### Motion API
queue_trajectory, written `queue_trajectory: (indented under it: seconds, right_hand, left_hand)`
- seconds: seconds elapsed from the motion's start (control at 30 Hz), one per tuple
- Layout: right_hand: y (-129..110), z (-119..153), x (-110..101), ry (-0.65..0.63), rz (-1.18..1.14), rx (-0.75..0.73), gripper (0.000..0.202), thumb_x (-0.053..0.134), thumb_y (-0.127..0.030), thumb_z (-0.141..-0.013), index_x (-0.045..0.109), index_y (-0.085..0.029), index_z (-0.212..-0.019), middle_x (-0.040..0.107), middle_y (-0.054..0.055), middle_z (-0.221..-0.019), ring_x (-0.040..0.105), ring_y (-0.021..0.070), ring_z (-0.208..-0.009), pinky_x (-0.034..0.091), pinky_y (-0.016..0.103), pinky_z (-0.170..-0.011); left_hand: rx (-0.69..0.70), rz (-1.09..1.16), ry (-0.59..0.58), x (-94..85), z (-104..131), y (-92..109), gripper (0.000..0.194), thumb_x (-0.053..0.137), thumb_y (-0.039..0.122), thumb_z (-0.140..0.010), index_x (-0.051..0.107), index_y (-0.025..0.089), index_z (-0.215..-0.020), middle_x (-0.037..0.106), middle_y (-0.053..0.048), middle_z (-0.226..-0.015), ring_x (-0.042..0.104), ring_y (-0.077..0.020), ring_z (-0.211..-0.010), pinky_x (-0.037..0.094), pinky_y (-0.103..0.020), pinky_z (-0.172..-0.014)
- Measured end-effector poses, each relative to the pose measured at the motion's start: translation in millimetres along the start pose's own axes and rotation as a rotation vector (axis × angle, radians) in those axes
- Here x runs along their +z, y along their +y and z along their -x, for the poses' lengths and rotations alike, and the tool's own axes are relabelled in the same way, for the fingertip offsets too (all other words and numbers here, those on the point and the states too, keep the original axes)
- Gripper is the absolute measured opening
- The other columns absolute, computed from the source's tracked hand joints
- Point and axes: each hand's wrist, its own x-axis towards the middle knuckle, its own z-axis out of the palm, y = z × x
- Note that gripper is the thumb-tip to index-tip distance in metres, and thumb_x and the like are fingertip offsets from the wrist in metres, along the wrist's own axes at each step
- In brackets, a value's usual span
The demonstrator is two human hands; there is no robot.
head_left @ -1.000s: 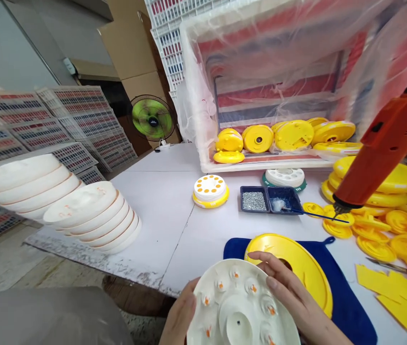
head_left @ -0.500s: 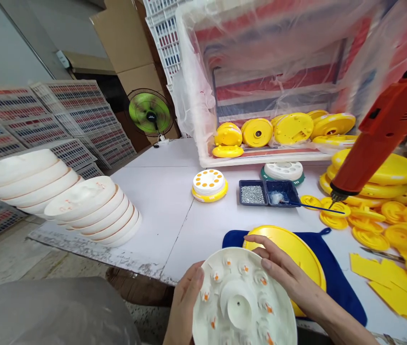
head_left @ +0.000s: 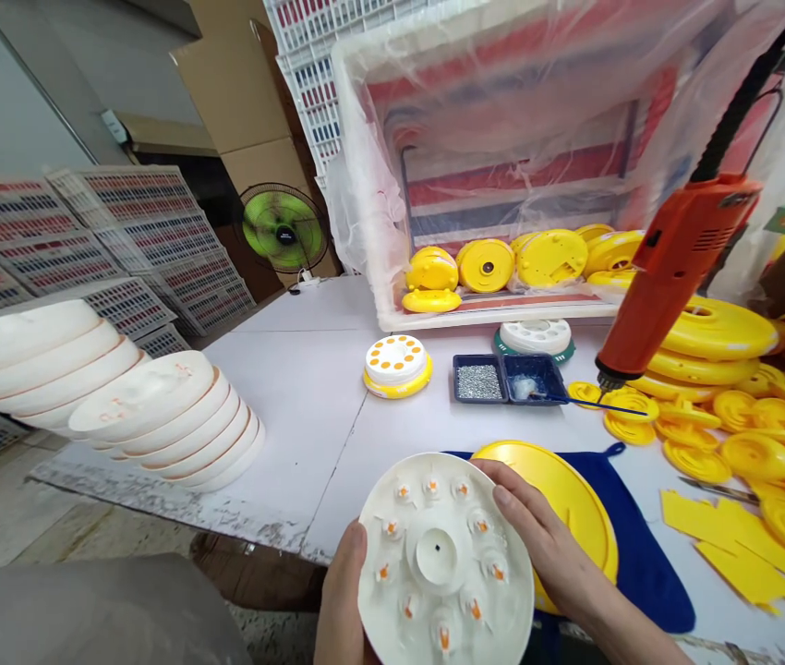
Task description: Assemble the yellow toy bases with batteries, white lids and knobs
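Between my two hands is a round white plastic disc, its inner side facing me, with a ring of small orange-tipped posts around a central cup. My left hand grips its left rim, thumb on top. On the upper right rim, my right hand is closed with its fingers along the edge. Just behind the disc, a yellow round plate lies on a dark blue cloth pad, partly hidden by the disc and my right hand.
An orange electric screwdriver hangs at right above scattered yellow parts. A dark two-part tray holds small screws and grease. White shells are stacked at left. A plastic-lined crate stands behind, and an assembled white-and-yellow disc sits mid-table.
The white disc has risen slightly and turned to face me more squarely, with both hands still on it. My view has shifted, so the screwdriver appears farther left.
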Motion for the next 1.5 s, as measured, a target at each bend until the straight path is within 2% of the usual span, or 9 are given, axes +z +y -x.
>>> queue_trajectory:
  seconds: [0.2, 0.3, 0.4, 0.6, 0.7, 0.8, 1.13, 1.33, 1.5]
  right_hand:
    - [-0.1, -2.3, -10.3, -0.183, 0.115, -0.009, 0.042, 0.049, -0.055, -0.092, 0.059, -0.025, -0.119, 0.066, 0.005, -0.101, 0.059, 0.0252, -0.1, 0.049, 0.035, -0.08]
    - [-3.7, -5.7, -14.9, -0.305, 0.178, -0.023, 0.041, 0.049, -0.051, -0.093, 0.056, -0.025, -0.124, 0.061, 0.001, -0.085, 0.058, 0.02, -0.081, 0.046, 0.031, -0.071]
    - [-8.7, -8.9, -18.1, -0.386, 0.197, -0.034, 0.042, 0.05, -0.05, -0.094, 0.054, -0.025, -0.127, 0.06, 0.0, -0.084, 0.058, 0.0186, -0.079, 0.046, 0.031, -0.071]
    - [-4.0, -0.7, -16.0, -0.203, 0.118, -0.029, 0.051, 0.05, -0.058, -0.091, 0.051, -0.027, -0.132, 0.065, 0.006, -0.113, 0.06, 0.0253, -0.106, 0.05, 0.037, -0.086]
    - [6.1, 3.4, -9.1, -0.061, 0.009, 0.013, 0.056, 0.053, -0.061, -0.088, 0.052, -0.026, -0.132, 0.057, 0.008, -0.136, 0.05, 0.0298, -0.126, 0.052, 0.037, -0.088]
    - [13.0, 1.5, -3.3, -0.016, -0.034, 0.007, 0.054, 0.053, -0.061, -0.088, 0.055, -0.025, -0.128, 0.055, 0.008, -0.138, 0.039, 0.0309, -0.136, 0.052, 0.036, -0.089]
    - [10.3, -4.2, -0.8, -0.019, -0.099, 0.006, 0.049, 0.054, -0.061, -0.087, 0.057, -0.025, -0.12, 0.064, 0.007, -0.126, 0.063, 0.0253, -0.102, 0.052, 0.034, -0.081]
    - [9.9, -7.5, -6.8, 0.006, -0.168, 0.014, 0.044, 0.055, -0.058, -0.087, 0.057, -0.024, -0.114, 0.068, 0.007, -0.114, 0.064, 0.0231, -0.091, 0.051, 0.033, -0.077]
    - [0.7, -9.8, -13.9, -0.065, -0.181, 0.045, 0.048, 0.055, -0.057, -0.088, 0.051, -0.026, -0.125, 0.068, 0.005, -0.108, 0.064, 0.0208, -0.085, 0.049, 0.03, -0.07]
  left_hand:
    - [0.104, -0.28, -0.24, 6.4, -4.9, 28.3, 0.04, 0.067, 0.04, -0.082, 0.068, 0.016, -0.114, 0.075, -0.01, -0.099, 0.068, -0.0286, -0.093, 0.052, -0.034, -0.076]
    - [0.049, -0.462, -0.302, 11.0, -6.9, 37.8, 0.035, 0.069, 0.041, -0.081, 0.072, 0.015, -0.105, 0.076, -0.008, -0.084, 0.067, -0.0217, -0.075, 0.049, -0.027, -0.065]
    - [0.024, -0.493, -0.327, 13.9, -8.5, 35.9, 0.035, 0.069, 0.042, -0.081, 0.074, 0.013, -0.101, 0.075, -0.009, -0.079, 0.065, -0.0197, -0.068, 0.047, -0.026, -0.063]
    - [0.067, -0.083, -0.143, 13.6, -13.0, 18.1, 0.047, 0.066, 0.047, -0.082, 0.069, 0.011, -0.111, 0.076, -0.014, -0.095, 0.07, -0.0301, -0.088, 0.054, -0.037, -0.075]
    - [0.082, 0.09, -0.051, 12.7, -13.5, 9.8, 0.046, 0.062, 0.047, -0.085, 0.066, 0.011, -0.115, 0.074, -0.013, -0.105, 0.068, -0.032, -0.101, 0.053, -0.042, -0.088]
    - [0.112, 0.12, -0.052, 10.7, -12.0, 4.2, 0.045, 0.061, 0.047, -0.086, 0.067, 0.012, -0.114, 0.074, -0.012, -0.108, 0.065, -0.0325, -0.108, 0.051, -0.043, -0.093]
    - [0.128, 0.086, -0.097, -3.0, -8.8, 9.7, 0.04, 0.07, 0.037, -0.079, 0.07, 0.018, -0.114, 0.075, -0.008, -0.107, 0.062, -0.0334, -0.114, 0.049, -0.041, -0.1]
    - [0.144, -0.102, -0.158, -9.2, 0.1, 13.4, 0.039, 0.073, 0.038, -0.077, 0.071, 0.021, -0.112, 0.075, -0.008, -0.109, 0.061, -0.0326, -0.115, 0.048, -0.038, -0.098]
    - [0.185, -0.102, -0.172, -14.2, 3.1, 7.5, 0.04, 0.079, 0.04, -0.07, 0.073, 0.02, -0.104, 0.076, -0.009, -0.101, 0.064, -0.0346, -0.11, 0.053, -0.037, -0.092]
